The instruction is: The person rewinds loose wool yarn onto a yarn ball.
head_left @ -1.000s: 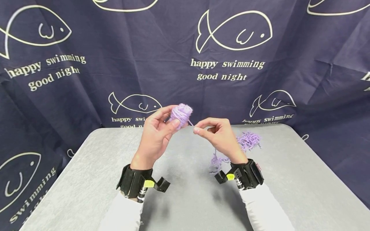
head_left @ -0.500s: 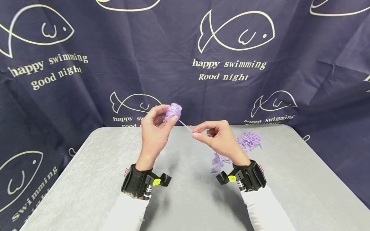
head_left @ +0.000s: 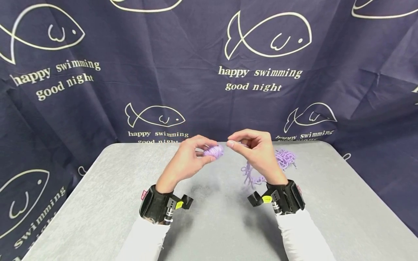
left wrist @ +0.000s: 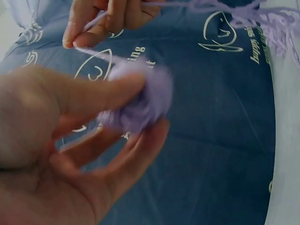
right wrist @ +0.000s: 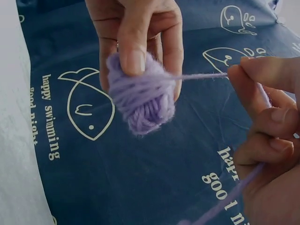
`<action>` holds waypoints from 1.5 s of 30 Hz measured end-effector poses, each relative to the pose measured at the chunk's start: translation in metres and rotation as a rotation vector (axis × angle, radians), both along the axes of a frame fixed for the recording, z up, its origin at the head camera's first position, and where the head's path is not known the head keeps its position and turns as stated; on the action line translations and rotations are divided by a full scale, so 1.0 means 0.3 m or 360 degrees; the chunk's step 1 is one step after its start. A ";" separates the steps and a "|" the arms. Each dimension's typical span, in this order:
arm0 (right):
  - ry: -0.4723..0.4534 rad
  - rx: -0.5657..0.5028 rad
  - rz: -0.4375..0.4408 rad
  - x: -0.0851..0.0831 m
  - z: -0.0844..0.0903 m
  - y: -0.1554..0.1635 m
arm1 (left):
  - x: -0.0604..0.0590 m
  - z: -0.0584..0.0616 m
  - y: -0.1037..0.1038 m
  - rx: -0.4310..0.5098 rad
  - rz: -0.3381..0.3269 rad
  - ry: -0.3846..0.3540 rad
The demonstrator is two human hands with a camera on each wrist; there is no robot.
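A small ball of purple yarn (head_left: 214,151) is gripped between the thumb and fingers of my left hand (head_left: 192,157), above the table. In the right wrist view, the ball (right wrist: 145,101) shows wound strands across its side. From it a taut strand (right wrist: 201,76) runs to my right hand (right wrist: 272,136), which pinches it between thumb and forefinger. The strand passes on through the curled lower fingers and leaves below them. In the head view my right hand (head_left: 254,148) is a short way right of the ball. The ball is blurred in the left wrist view.
A loose heap of purple yarn (head_left: 285,158) lies on the grey table (head_left: 209,217) behind and beside the right wrist, partly hidden by it. A dark blue curtain (head_left: 202,79) with fish drawings hangs at the table's far edge.
My left hand first drew left, lengthening the strand, then came right and down with the ball tipped over sideways. My right hand shifted slightly right and up.
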State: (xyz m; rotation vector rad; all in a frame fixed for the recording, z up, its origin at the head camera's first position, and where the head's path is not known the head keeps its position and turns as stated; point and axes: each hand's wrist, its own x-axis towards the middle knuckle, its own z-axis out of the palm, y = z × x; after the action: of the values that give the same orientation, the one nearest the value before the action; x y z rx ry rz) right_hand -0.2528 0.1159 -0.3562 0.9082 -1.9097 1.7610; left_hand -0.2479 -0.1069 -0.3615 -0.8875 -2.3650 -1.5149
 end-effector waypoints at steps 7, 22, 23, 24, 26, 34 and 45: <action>-0.0117 -0.0140 0.0004 -0.006 0.001 0.021 | 0.015 0.015 0.014 0.0162 -0.0630 -0.0130; -0.0167 0.0229 0.0054 -0.024 -0.024 -0.005 | 0.034 0.036 0.046 0.1126 -0.0491 -0.0071; -0.0151 0.0254 0.0068 -0.023 -0.025 -0.009 | 0.035 0.038 0.047 0.1178 -0.0455 -0.0081; -0.0145 0.0269 0.0089 -0.021 -0.025 -0.014 | 0.035 0.040 0.049 0.1220 -0.0416 -0.0096; -0.0141 0.0295 0.0123 -0.016 -0.025 -0.022 | 0.034 0.044 0.050 0.1261 -0.0316 -0.0104; -0.0131 0.0377 0.0123 0.009 -0.013 -0.035 | 0.006 0.026 0.030 0.0860 0.0217 0.0231; -0.0008 0.0220 0.0054 0.014 0.007 -0.001 | 0.002 0.002 0.003 0.0197 0.0055 0.0090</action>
State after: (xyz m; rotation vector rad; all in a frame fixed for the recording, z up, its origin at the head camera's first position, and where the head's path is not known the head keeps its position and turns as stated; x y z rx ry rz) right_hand -0.2486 0.1156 -0.3542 0.9904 -2.0519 1.6678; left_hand -0.2473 -0.1061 -0.3609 -0.8452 -2.2088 -1.5816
